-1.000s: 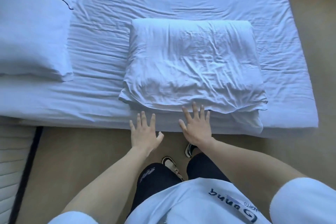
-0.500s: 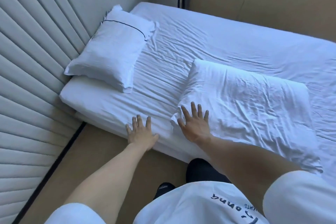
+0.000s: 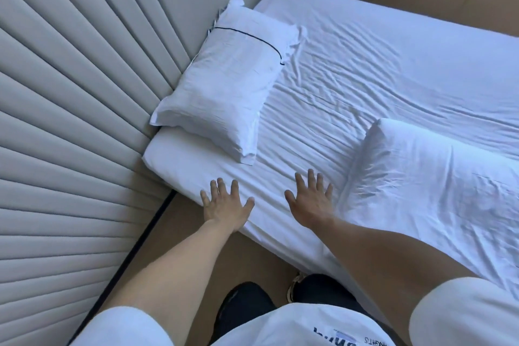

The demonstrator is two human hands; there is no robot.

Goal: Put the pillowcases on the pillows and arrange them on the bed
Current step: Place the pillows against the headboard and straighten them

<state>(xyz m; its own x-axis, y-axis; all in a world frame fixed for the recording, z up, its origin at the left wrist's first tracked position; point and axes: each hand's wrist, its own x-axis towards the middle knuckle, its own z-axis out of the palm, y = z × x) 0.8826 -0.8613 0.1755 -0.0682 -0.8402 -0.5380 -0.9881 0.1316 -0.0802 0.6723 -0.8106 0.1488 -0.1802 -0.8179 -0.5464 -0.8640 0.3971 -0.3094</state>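
The cased pillow point(image 3: 438, 177) lies along the bed's point(image 3: 365, 70) near edge, well apart from the piped pillow point(image 3: 224, 76) at the head corner; it looks light, soft and floppy, likely to sag if lifted by one corner. Both the left hand point(image 3: 224, 202) and right hand point(image 3: 310, 202) are spread flat and hold nothing, so taking both short ends seems best.

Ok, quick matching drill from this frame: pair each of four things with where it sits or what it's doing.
Things:
1. piped pillow
2. plain pillow
3. left hand
4. right hand

Places:
A. flat, fingers spread, near the plain pillow
B. against the padded headboard
C. fingers spread, at the mattress edge
D. mid-bed, away from the headboard

Pairs: 1-B, 2-D, 3-C, 4-A
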